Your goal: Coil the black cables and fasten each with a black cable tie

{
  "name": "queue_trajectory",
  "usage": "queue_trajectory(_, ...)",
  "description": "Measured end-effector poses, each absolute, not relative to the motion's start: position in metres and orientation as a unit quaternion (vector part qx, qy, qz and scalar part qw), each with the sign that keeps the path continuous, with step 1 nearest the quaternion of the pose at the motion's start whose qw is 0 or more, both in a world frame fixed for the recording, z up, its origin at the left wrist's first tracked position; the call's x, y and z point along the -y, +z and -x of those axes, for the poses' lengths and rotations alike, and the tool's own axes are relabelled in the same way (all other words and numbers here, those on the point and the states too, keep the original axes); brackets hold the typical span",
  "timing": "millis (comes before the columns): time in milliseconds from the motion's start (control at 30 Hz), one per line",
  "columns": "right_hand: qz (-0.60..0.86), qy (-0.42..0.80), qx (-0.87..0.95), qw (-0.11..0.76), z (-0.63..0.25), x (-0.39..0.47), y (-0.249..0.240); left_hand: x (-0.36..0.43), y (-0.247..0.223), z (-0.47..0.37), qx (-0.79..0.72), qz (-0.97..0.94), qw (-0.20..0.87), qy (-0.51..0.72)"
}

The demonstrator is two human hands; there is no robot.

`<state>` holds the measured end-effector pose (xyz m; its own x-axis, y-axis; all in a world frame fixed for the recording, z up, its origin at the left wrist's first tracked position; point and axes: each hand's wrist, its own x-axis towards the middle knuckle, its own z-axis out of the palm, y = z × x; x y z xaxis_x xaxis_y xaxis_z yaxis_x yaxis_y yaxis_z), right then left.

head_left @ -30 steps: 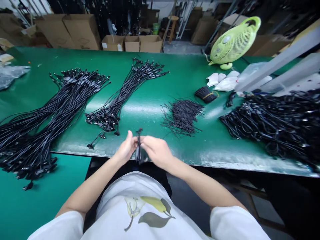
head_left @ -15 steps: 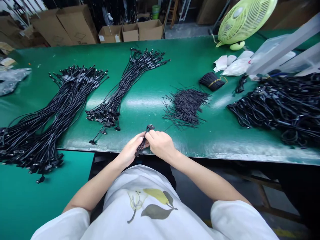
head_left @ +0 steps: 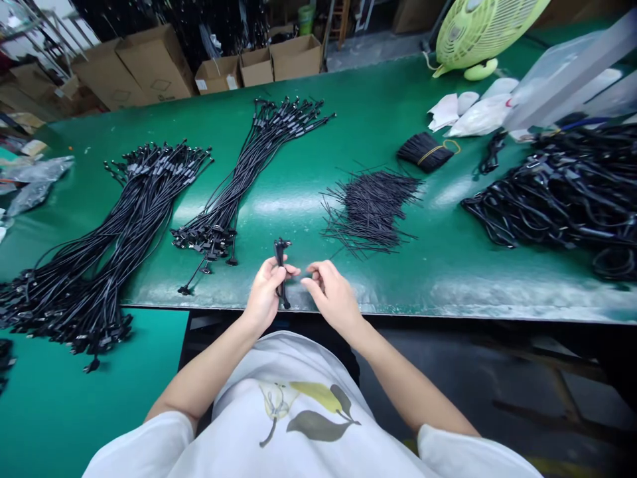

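Observation:
A folded black cable bundle (head_left: 280, 255) stands nearly upright in my left hand (head_left: 266, 292), its thumb pressed across the middle. Metal-tipped connector ends show at its top. My right hand (head_left: 334, 295) is just to the right, apart from the bundle, with fingers curled and a small gap between thumb and index fingertip. I can make out nothing held in it. A loose pile of thin black ties (head_left: 375, 209) lies beyond my right hand. Ahead and to the left, a bunch of straight black cables (head_left: 249, 166) lies on the green table (head_left: 298, 199).
A larger bunch of black cables (head_left: 144, 206) hangs over the table's front edge at left. To the right are a banded bundle of ties (head_left: 424, 151), a heap of coiled cables (head_left: 562, 199) and a green fan (head_left: 488, 30). Cardboard boxes (head_left: 159, 66) stand behind the table.
My right hand has come off the cable bundle and moved right. My left hand has turned the bundle more upright and shifted slightly left. The view has tilted a little.

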<state>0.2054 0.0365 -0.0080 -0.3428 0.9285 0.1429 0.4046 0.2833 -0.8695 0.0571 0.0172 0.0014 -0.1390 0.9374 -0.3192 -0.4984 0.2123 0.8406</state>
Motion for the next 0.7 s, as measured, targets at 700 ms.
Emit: queue_trajectory(700,0.756,-0.110,0.573,0.297,-0.506,-0.159,0.008,-0.016,-0.010,-0.026,-0.589,-0.437,0.598,0.322)
